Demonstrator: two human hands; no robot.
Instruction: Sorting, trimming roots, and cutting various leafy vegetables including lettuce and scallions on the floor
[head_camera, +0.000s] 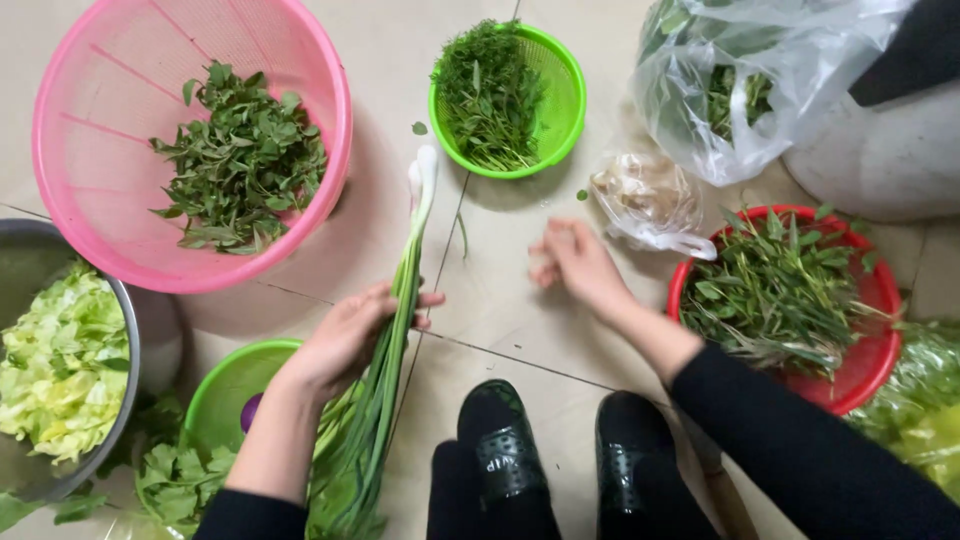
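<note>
Down on the tiled floor (500, 300), the left hand (345, 335) has its fingers (395, 300) wrapped round a bunch of spring onions (395, 330), gripping it about midway along the stalks. The long axis runs nearly straight away from the person: white bulb ends point up toward the small green basket (560, 110) of fine herbs, green tops trail back past the wrist toward the lower green bowl (225, 385). The right hand (580, 262) hangs free just right of the bunch, a little blurred, fingers loosely curled and holding nothing that I can make out. It is the nearer hand to the white ends; a short gap of bare tile lies between them. Around them: a pink basket (90, 160) of leafy greens at far left, a metal bowl (125, 300) of pale cut cabbage, a red basket (880, 350) of herbs by the right forearm, and plastic bags (800, 90) of greens behind. Two black shoes (560, 450) sit below the hands.
</note>
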